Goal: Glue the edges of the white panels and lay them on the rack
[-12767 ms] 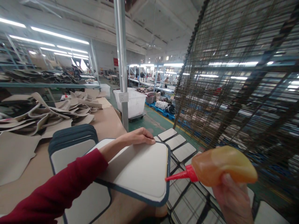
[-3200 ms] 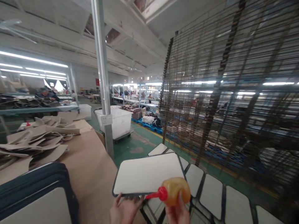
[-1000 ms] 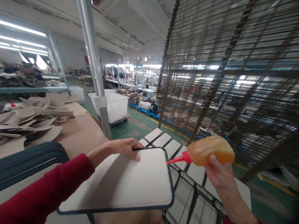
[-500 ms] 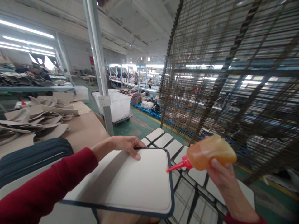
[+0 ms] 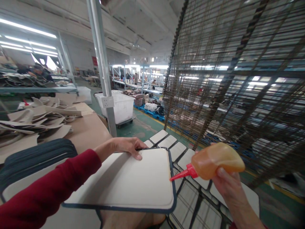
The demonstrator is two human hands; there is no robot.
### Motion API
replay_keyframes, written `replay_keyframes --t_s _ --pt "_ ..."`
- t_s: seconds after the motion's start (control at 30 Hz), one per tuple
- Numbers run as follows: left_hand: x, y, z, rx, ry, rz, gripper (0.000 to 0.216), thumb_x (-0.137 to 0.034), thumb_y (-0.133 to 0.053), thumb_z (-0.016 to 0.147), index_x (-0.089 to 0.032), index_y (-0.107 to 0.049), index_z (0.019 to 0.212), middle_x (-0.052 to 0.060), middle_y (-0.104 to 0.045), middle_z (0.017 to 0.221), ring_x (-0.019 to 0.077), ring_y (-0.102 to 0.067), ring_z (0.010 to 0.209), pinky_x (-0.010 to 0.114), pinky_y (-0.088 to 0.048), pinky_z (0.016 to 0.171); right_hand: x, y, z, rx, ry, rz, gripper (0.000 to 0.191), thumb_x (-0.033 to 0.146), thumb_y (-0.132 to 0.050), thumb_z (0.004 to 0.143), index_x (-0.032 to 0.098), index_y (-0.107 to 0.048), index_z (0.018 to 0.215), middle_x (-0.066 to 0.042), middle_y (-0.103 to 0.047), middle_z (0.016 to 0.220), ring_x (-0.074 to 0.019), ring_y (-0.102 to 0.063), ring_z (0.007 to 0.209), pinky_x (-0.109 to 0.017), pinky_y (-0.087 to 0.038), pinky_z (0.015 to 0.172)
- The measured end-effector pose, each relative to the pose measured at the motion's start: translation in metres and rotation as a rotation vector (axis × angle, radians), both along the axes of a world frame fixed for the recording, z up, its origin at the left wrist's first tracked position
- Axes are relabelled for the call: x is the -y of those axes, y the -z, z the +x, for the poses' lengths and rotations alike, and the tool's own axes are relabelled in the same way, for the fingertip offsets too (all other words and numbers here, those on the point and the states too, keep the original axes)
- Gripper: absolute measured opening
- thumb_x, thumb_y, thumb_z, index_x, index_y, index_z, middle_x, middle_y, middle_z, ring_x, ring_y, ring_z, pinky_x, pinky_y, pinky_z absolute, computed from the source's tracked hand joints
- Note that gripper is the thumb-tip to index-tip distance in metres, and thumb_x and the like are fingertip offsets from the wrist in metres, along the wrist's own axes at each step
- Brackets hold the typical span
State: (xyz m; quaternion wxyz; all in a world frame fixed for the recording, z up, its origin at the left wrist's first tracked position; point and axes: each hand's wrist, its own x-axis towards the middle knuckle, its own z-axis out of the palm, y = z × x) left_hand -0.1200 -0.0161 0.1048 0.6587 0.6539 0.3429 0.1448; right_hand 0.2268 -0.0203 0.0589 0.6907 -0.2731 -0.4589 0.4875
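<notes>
A flat white panel (image 5: 133, 181) with rounded corners and a dark blue edge lies in front of me. My left hand (image 5: 130, 147) grips its far edge, thumb on the white face and fingers underneath, out of sight. In my right hand (image 5: 226, 181) is a squeeze bottle (image 5: 218, 160) of amber liquid, probably glue, tipped on its side. Its red nozzle (image 5: 183, 174) points left, the tip at the inner side of the panel's right border. A thin yellowish line runs along that border above the tip.
Several similar white pieces (image 5: 177, 150) lie on a rack at right, below a raised wire mesh rack (image 5: 221, 73). Dark-edged panels (image 5: 38, 162) are stacked at left. Grey-beige cut pieces (image 5: 45, 121) cover part of a table (image 5: 92, 127). A metal post (image 5: 102, 63) and white bin (image 5: 122, 108) stand beyond.
The nozzle tip has slid down along the panel's right border, toward me. The bottle moved slightly down and right with my right hand. The panel's near edge sits a little higher in view.
</notes>
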Motion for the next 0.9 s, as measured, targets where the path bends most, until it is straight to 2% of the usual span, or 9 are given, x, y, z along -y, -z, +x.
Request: replay_keyframes --t_s 0.2,0.4,0.63,0.77,0.9 --pt "0.001 0.001 -0.002 0.004 -0.006 -0.006 0.048 -0.036 -0.077 0.066 -0.014 -0.069 0.108 0.006 -0.073 0.096 0.0208 -0.066 0.080 0.027 -0.053 0.071 0.006 -0.007 -0.002 0.043 -0.005 -0.003 0.069 0.035 -0.084 0.054 0.027 -0.060 0.118 -0.008 -0.070 0.096 -0.0321 -0.065 0.092 -0.054 -0.047 0.091" --pt "0.001 0.004 -0.004 0.019 -0.029 -0.036 0.052 -0.037 -0.079 0.063 -0.014 -0.068 0.109 0.007 -0.073 0.096 0.0217 -0.067 0.080 0.029 -0.053 0.074 0.013 -0.011 -0.001 0.082 0.010 -0.049 0.075 0.040 -0.085 0.047 0.026 -0.060 0.117 -0.009 -0.069 0.095 -0.0332 -0.065 0.090 -0.053 -0.050 0.086" --pt "0.000 0.009 -0.008 0.051 -0.042 -0.045 0.049 -0.034 -0.077 0.067 -0.014 -0.067 0.111 0.007 -0.073 0.096 0.0230 -0.067 0.087 0.029 -0.053 0.078 0.016 -0.012 -0.005 0.074 0.023 -0.050 0.074 0.042 -0.085 0.046 0.026 -0.061 0.115 -0.008 -0.069 0.097 -0.0333 -0.064 0.093 -0.054 -0.047 0.091" --pt "-0.001 0.012 -0.010 0.073 -0.054 -0.056 0.047 -0.033 -0.077 0.067 -0.014 -0.067 0.110 0.006 -0.074 0.094 0.0226 -0.068 0.086 0.029 -0.053 0.076 0.017 -0.007 -0.003 0.055 0.063 -0.035 0.072 0.040 -0.085 0.049 0.027 -0.061 0.116 -0.007 -0.069 0.096 -0.0315 -0.065 0.092 -0.051 -0.049 0.089" --pt "-0.002 0.016 -0.013 0.094 -0.096 -0.073 0.045 -0.032 -0.078 0.066 -0.014 -0.068 0.106 0.007 -0.074 0.093 0.0217 -0.068 0.081 0.030 -0.054 0.076 0.016 0.009 0.007 0.097 0.137 -0.013 0.061 0.038 -0.083 0.056 0.026 -0.063 0.112 -0.006 -0.070 0.093 -0.0255 -0.066 0.081 -0.040 -0.054 0.080"
